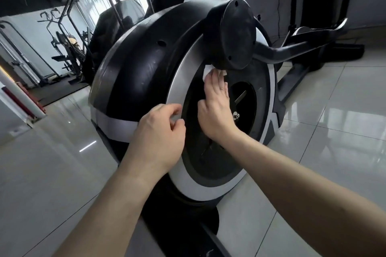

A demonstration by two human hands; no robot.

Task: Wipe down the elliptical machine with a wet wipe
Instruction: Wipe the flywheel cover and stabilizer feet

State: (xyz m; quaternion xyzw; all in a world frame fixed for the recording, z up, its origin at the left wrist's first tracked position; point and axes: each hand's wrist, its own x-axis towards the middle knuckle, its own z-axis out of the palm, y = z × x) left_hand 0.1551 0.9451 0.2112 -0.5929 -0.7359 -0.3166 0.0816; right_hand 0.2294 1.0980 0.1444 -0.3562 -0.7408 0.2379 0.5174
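Note:
The elliptical machine's black and white flywheel housing (146,73) fills the middle of the view. My right hand (215,106) lies flat with straight fingers on a white wet wipe (206,70), pressing it against the housing just under the round black crank cover (238,35). My left hand (160,131) hovers at the silver-white ring (183,64) with its fingers loosely curled, holding nothing that I can see.
A black crank arm (292,48) runs right from the cover toward the pedal. Glossy grey floor tiles (52,162) surround the machine. More gym equipment (69,52) stands at the back left, and a red and white post (18,98) is at the far left.

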